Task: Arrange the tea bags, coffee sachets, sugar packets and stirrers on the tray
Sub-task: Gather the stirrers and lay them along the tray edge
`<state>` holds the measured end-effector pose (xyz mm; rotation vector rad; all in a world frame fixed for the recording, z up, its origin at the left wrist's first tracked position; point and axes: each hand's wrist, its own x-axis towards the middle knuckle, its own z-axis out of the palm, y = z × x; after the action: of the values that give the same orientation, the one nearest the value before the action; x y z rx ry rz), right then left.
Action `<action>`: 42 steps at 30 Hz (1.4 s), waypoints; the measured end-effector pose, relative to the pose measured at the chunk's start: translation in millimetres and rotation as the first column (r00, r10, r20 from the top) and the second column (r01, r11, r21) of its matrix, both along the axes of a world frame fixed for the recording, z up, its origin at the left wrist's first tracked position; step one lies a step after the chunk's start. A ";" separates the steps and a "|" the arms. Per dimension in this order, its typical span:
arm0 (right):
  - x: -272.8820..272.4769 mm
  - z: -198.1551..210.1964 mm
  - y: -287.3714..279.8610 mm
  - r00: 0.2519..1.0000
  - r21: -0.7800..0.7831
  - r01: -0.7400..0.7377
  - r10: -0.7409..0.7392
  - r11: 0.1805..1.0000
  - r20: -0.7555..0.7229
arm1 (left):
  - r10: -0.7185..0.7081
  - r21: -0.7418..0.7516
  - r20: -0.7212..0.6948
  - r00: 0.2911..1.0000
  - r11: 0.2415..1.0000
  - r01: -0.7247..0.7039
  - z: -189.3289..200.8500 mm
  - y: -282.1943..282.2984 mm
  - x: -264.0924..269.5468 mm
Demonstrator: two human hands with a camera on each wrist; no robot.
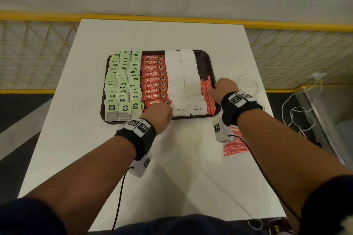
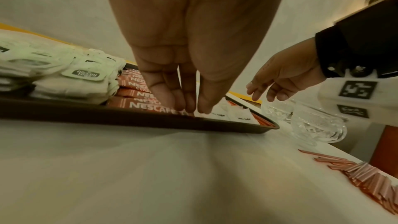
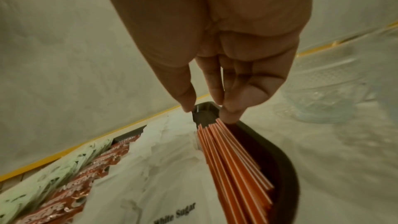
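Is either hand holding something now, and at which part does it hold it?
The right hand touches the far ends of the orange plastic stirrers on the dark brown tray. The left hand presses fingertips on the nearest red coffee sachet; no clear grip.

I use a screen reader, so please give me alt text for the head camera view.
Two hands work at a dark brown tray packed with green-tagged tea bags, red Nescafe sachets and white sugar packets. The right hand touches orange stirrers; the left hand touches the nearest sachet.

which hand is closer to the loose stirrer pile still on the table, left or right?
Right. The right hand rests on the stirrers at the tray's right edge, straight beyond the loose stirrer pile. The left hand touches the nearest coffee sachet, further left.
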<state>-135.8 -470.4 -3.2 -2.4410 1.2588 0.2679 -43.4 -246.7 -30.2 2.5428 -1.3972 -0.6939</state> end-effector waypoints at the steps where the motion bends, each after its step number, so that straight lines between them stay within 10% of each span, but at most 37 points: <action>1: -9.3 4.4 4.1 1.000 0.002 -0.001 0.001 1.000 0.027 | -0.013 -0.017 0.017 1.000 1.000 0.014 1.8 -1.7 -0.2; 8: -108.2 43.7 36.6 0.969 0.155 -0.027 -0.012 0.988 0.246 | -0.101 -0.129 0.036 0.994 0.986 0.105 14.7 -20.7 -29.2; 18: -219.4 16.6 0.1 0.968 0.141 -0.173 0.195 0.975 -0.159 | -0.263 -0.018 -0.070 0.962 0.965 0.262 6.9 -69.6 -125.2; 42: -222.2 -46.9 -24.5 0.837 -0.025 -0.527 0.514 0.849 -0.187 | -0.227 0.142 0.294 0.928 0.971 0.193 -26.7 -131.4 -214.9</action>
<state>-358.0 -494.9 -50.2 -2.8412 0.6349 0.6013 -258.4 -378.1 -56.9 2.7041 -1.8004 -0.4235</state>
